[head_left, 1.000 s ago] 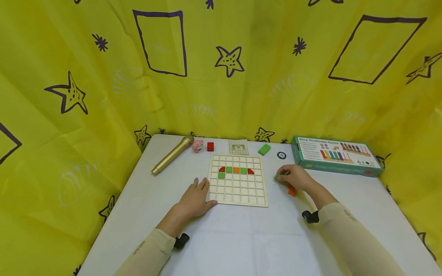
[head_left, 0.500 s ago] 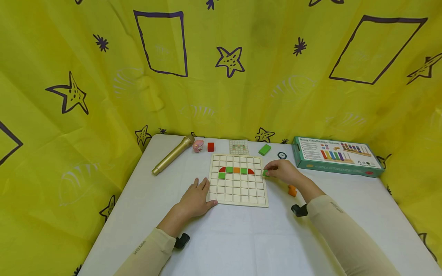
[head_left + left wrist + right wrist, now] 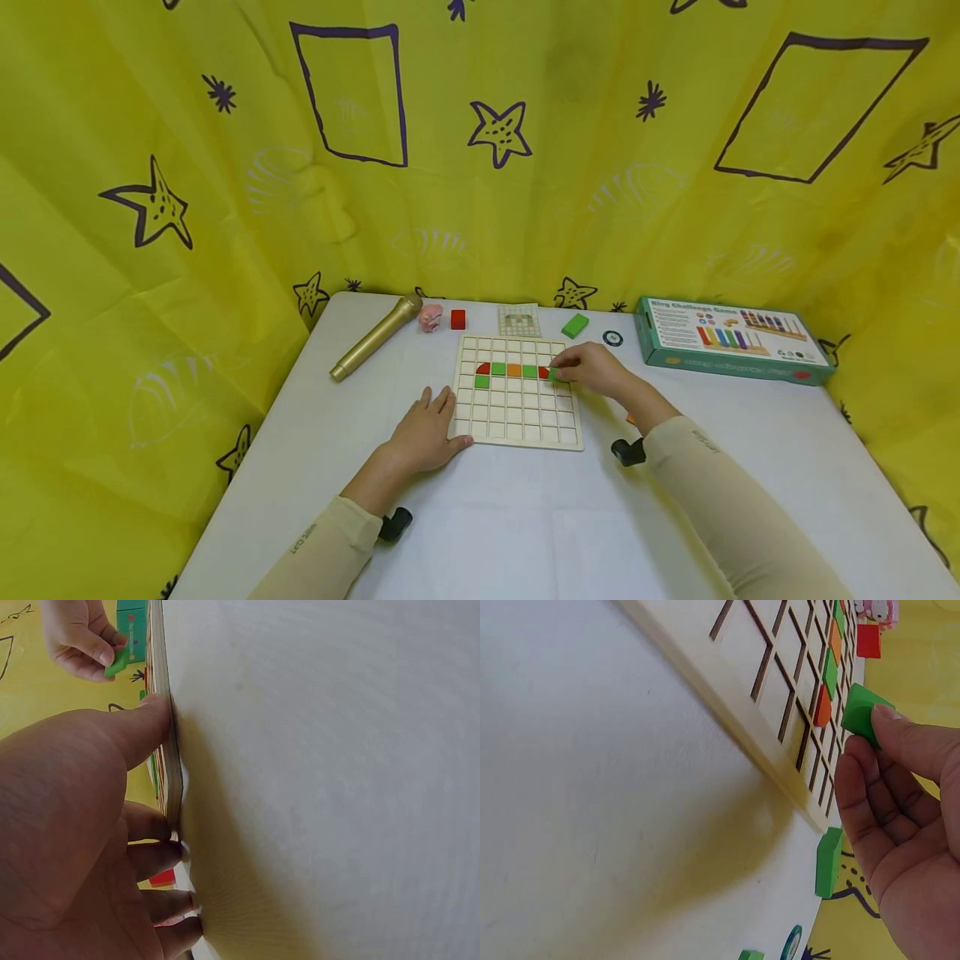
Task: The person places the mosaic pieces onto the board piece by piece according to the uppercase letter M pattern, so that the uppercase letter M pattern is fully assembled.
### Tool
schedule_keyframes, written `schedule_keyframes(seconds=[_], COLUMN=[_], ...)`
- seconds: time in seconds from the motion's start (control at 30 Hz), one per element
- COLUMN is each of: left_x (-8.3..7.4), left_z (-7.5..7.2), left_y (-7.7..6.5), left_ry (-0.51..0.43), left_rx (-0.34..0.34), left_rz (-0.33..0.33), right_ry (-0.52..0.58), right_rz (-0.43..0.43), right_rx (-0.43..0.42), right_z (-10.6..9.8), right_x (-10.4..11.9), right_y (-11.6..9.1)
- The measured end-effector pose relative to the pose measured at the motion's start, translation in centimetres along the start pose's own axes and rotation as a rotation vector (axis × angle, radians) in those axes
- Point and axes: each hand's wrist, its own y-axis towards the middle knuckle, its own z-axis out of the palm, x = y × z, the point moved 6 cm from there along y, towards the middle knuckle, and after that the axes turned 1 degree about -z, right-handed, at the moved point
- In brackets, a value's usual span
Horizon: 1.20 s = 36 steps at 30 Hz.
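Observation:
My right hand (image 3: pixel 592 368) pinches a small green block (image 3: pixel 861 709) between thumb and fingers, above the right side of a pale grid board (image 3: pixel 521 421). Set in the board is a row of red, green and orange pieces, including an orange square (image 3: pixel 513 370) at its middle. Below the row's left end sits a green square (image 3: pixel 482 382). My left hand (image 3: pixel 422 433) lies at the board's left edge with fingers spread. In the left wrist view its thumb (image 3: pixel 146 727) touches the board's edge. An orange block (image 3: pixel 631 418) is mostly hidden behind the right wrist.
Behind the board lie a patterned card (image 3: pixel 518 320), a red block (image 3: pixel 458 320), a green block (image 3: pixel 575 325) and a pink figure (image 3: pixel 431 317). A gold microphone (image 3: pixel 375 339) lies at left. At right are a round chip (image 3: pixel 612 338) and a game box (image 3: pixel 735 342).
My right hand has carried the green block leftward from the table at right to over the board. The left hand stays in place.

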Motion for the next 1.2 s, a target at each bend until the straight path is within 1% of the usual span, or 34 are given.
schedule_keyframes(seconds=[0.23, 0.43, 0.8, 1.03, 1.2], left_x=[0.1, 0.1, 0.0, 0.0, -0.1], left_z=[0.0, 0.1, -0.1, -0.2, -0.3], left_y=[0.2, 0.2, 0.0, 0.0, -0.1], left_ry=[0.007, 0.004, -0.004, 0.001, -0.006], left_rx=[0.0, -0.002, 0.004, 0.001, 0.011], left_rz=[0.0, -0.001, -0.011, -0.001, -0.008], right_ry=[0.0, 0.008, 0.012, 0.024, 0.029], right_rz=[-0.022, -0.042, -0.032, -0.027, -0.025], right_rx=[0.013, 0.011, 0.005, 0.018, 0.026], right_z=[1.0, 1.7, 2.8, 3.4, 3.9], right_x=[0.7, 1.4, 2.6, 2.7, 2.6], right_y=[0.8, 1.2, 1.7, 2.5, 3.0])
